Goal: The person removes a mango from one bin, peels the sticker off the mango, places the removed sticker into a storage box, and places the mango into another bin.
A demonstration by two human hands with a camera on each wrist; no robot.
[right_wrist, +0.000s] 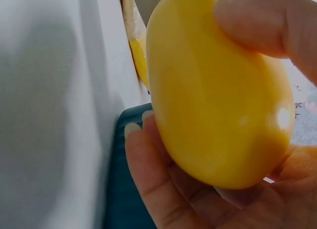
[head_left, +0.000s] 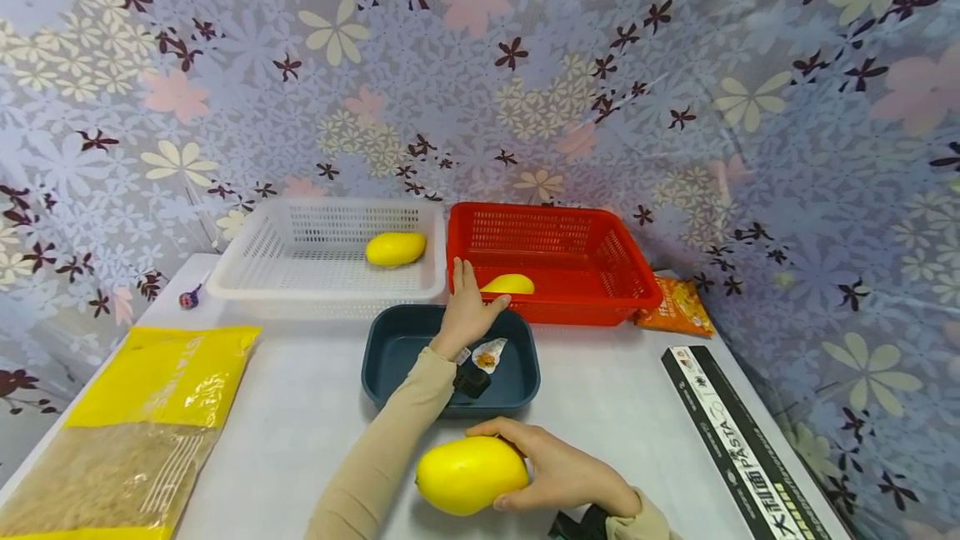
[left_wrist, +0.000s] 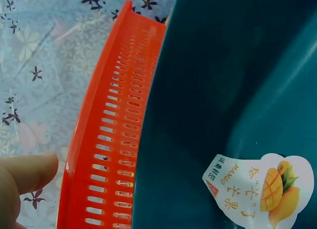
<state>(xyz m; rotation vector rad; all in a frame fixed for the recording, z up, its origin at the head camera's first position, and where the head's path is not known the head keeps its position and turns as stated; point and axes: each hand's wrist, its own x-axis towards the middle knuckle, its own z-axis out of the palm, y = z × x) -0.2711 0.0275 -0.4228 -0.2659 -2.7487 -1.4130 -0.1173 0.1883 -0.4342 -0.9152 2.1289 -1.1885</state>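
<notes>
My left hand (head_left: pixel 468 319) reaches over the dark teal basin (head_left: pixel 378 357) to the front left rim of the red basket (head_left: pixel 555 311). Its fingers are extended, and a yellow mango (head_left: pixel 513 283) lies in the basket just past the thumb. In the left wrist view only part of this hand shows, beside the basket's slotted wall. Below the basin, my right hand (head_left: pixel 566 469) grips a larger yellow mango (head_left: pixel 468 475), thumb on one side and fingers around the other, as the right wrist view shows. A mango-printed label (left_wrist: pixel 267 194) lies in the basin.
Left of the red basket stands a white basket (head_left: pixel 330 282) holding another yellow mango (head_left: pixel 395 249). A yellow bag (head_left: pixel 142 423) and a lollipop (head_left: pixel 189 299) are on the left. An orange snack packet (head_left: pixel 678 307) and a long pasta box (head_left: pixel 738 440) lie at the right.
</notes>
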